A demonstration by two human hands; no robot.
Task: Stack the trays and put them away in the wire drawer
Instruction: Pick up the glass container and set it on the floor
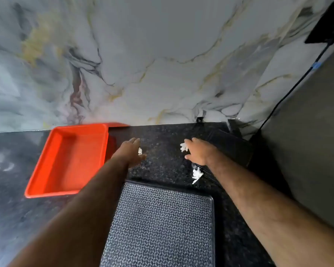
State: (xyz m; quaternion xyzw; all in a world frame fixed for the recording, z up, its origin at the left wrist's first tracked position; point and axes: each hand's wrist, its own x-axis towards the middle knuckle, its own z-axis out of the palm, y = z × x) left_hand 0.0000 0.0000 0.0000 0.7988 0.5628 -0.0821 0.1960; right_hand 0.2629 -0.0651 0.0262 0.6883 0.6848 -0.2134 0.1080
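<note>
An orange tray [69, 160] lies on the dark counter at the left, with a second orange edge [117, 124] showing behind it. A black tray with a woven pattern [158, 224] sits at the near edge between my forearms. A glossy dark tray [231, 145] lies at the right by the wall. My left hand [131, 153] is stretched out flat beside the orange tray's right rim, fingers apart. My right hand [198, 153] rests over the dark tray's left edge, its fingers curled next to a white scrap [184, 147]; its grip is unclear.
Another white scrap [197, 174] lies on the speckled counter [162, 143] under my right wrist. A marble wall [162, 64] backs the counter. A grey appliance [307, 151] with a black cable [289, 89] stands at the right.
</note>
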